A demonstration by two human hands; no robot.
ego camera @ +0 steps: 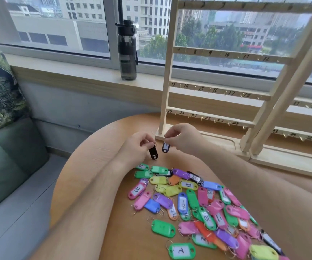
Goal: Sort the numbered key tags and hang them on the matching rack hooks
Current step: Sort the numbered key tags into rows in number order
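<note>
Over the far edge of the tabletop (pixel 99 139), just in front of the rack's base, each hand holds 1 tag. The left hand (pixel 140 145) pinches the ring of a black tag (pixel 153 152) between thumb and forefinger; the right hand (pixel 181 137) pinches the ring of a dark purple tag (pixel 165 146) likewise. Each tag hangs below its fingers, long axis roughly upright, the 2 just beside each other but apart. The rack (pixel 217 90) stands beyond and to the right, so the right hand is nearer. Neither tag's number is readable: the black one shows no label, and the purple label is too small. The rack's uppermost numbers blur, and a 2nd rack (pixel 301 136) is cut off at the right.
</note>
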